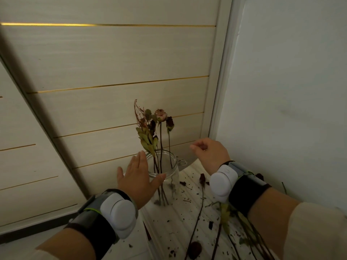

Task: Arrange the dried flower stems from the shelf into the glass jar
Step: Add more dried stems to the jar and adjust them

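Left hand (139, 177) spread at glass jar (166, 166) 9 o'clock; right hand (208, 154) loosely curled, empty. Shelf stems (199, 212) at 5 o'clock likely brittle, light: pinch mid-stem.

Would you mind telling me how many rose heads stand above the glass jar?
3: the pale pink rose highest, the dark rose right of it, the dark bud left of it; others may be hidden.

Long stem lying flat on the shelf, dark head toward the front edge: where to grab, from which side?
Pinch the long stem at its bare middle, from above, fingers across it. It lies flat on the shelf, so nothing slips under it easily, and the dark head looks brittle. The right hand is the nearer one.
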The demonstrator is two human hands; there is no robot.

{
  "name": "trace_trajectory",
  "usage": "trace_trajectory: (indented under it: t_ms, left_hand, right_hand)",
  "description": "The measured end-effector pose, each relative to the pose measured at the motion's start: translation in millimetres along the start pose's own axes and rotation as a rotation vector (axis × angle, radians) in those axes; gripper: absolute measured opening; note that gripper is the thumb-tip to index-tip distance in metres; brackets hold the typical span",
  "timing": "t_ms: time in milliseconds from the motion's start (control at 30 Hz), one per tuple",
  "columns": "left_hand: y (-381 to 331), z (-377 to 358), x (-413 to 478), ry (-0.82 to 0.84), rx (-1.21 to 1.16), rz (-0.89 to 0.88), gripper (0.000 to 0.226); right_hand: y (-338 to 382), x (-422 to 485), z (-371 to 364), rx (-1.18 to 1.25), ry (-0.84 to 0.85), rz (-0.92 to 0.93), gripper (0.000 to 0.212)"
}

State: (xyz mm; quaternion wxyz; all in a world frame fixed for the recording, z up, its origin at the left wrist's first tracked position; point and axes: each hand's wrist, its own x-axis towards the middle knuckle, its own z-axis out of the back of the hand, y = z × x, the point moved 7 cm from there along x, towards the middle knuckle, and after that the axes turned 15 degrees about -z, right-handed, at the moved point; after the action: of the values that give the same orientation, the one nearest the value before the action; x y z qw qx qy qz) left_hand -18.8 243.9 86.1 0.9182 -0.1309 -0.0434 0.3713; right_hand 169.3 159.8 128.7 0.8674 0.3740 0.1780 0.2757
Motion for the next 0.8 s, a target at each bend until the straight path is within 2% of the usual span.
trace_trajectory:
  t_ms: [233, 633, 800]
  left_hand:
    - [-37, 13, -11, -0.062, 0.011, -0.025, 0.078]
    - [-123, 5, -22, -0.134, 0.056, -0.256, 0.069]
    - [-152, -23, -25, -0.047, 0.003, -0.397, 0.060]
  right_hand:
    - [-34, -6, 37, 0.003, -0.046, -0.055, 0.021]
    - [-98, -24, 82, -0.021, -0.067, -0.169, 0.023]
    - [-136, -31, 83, -0.049, -0.074, -0.235, 0.019]
